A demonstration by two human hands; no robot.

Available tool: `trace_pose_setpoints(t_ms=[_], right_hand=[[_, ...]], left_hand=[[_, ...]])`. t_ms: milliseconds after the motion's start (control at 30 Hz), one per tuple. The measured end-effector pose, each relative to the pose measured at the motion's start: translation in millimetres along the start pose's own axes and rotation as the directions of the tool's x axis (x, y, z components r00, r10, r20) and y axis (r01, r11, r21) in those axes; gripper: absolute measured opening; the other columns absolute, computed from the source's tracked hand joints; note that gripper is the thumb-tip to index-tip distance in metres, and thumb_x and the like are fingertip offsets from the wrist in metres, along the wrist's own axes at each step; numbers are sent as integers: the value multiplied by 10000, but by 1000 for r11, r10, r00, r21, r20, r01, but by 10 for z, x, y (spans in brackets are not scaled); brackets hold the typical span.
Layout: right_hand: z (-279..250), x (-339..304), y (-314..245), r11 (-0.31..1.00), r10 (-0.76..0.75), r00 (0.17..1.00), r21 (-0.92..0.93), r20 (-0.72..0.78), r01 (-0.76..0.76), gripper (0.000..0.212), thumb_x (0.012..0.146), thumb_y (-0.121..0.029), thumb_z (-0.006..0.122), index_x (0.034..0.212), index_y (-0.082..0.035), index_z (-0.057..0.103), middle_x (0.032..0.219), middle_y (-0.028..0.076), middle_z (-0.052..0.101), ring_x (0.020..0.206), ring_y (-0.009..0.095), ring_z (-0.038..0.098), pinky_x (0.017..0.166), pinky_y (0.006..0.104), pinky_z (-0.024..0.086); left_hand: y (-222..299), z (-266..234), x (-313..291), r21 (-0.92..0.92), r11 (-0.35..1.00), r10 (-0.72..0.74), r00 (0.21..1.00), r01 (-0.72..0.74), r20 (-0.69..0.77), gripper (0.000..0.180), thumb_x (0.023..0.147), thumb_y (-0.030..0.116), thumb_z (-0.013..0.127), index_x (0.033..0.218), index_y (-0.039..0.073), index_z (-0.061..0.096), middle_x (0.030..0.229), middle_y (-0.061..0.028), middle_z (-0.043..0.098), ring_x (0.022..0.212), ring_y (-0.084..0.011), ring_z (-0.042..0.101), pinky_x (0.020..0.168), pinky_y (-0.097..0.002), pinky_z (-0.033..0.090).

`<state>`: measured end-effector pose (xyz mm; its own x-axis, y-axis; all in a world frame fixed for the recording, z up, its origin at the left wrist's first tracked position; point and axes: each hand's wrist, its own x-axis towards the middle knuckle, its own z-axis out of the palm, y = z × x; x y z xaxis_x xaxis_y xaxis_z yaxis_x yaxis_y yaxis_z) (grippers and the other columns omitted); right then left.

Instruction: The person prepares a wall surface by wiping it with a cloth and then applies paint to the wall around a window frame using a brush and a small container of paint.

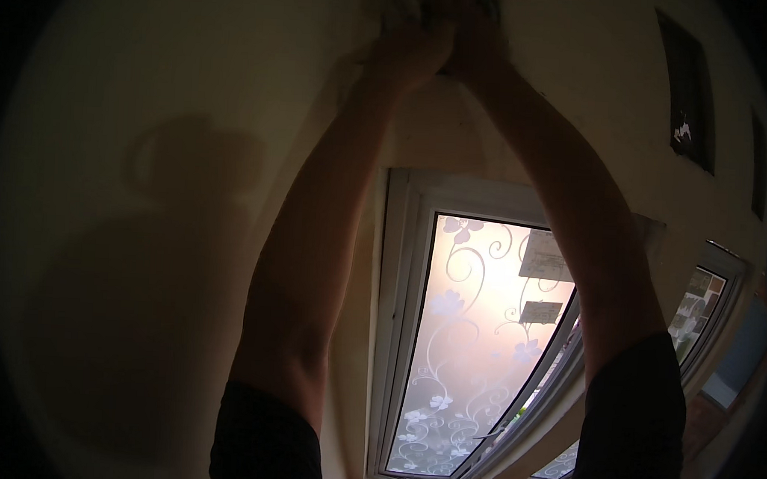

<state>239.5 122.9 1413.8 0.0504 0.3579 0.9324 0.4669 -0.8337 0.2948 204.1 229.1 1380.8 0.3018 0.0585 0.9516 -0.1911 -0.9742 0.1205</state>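
Observation:
Both my arms reach up high against a cream wall, and the hands come together at the top edge of the head view. My left hand (416, 51) is in deep shadow, its fingers lost in the dark. Close beside it, my right hand (477, 48) is just as dim, with its fingers hidden too. Around the fingers is a dark, partly greyish shape (404, 7), cut off by the top of the picture; I cannot make out what it is or whether either hand grips it.
Below my hands is a white-framed window (404, 326) with frosted, flower-patterned glass and two paper pieces on it. A dark rectangular panel (693, 99) is at the upper right. Farther right is a second window (695, 309). My shadow falls on the left wall (70, 166).

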Motion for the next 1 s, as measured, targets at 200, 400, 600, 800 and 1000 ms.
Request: trace_pose_setpoints(t_ms=[200,400,600,800,1000], right_hand=[[185,89,-67,808,-144,987,-584,-69,77,621,907,-287,551,1420,27,394,1409,203,453,1235,358,466,1007,419,408],[64,31,-120,883,-171,981,-457,-95,109,656,902,-330,578,1412,41,400,1366,253,485,1290,400,417,1028,463,369],[462,-2,70,999,-15,893,31,-449,32,714,830,-394,615,1370,44,452,1370,298,454,1193,446,524,1085,537,334],[275,-47,150,977,-206,941,-10,-269,211,567,853,-344,593,1285,14,515,1335,270,484,1209,408,498,1077,556,313],[304,28,228,715,40,956,677,-290,176,485,853,-326,596,1174,35,561,1105,285,619,1039,413,603,907,520,456]], left_hand=[[-86,101,222,-44,990,134,991,-134,4,743,996,547,273,1471,-26,268,1421,-338,405,1344,-461,385,1136,-446,298],[122,178,115,-326,944,-12,987,-42,-159,804,977,602,239,1429,-50,372,1406,-337,426,1358,-431,383,1132,-419,304],[28,47,-112,-373,925,55,997,-73,-57,780,997,588,231,1445,-40,349,1433,-323,401,1378,-410,360,1144,-413,280],[-118,95,51,-430,898,139,987,-92,79,758,1020,564,216,1432,-55,364,1405,-286,460,1338,-358,432,1111,-392,319],[-175,35,84,-431,901,80,995,-47,58,745,1026,552,211,1426,-54,374,1399,-270,468,1329,-341,438,1108,-383,319]])
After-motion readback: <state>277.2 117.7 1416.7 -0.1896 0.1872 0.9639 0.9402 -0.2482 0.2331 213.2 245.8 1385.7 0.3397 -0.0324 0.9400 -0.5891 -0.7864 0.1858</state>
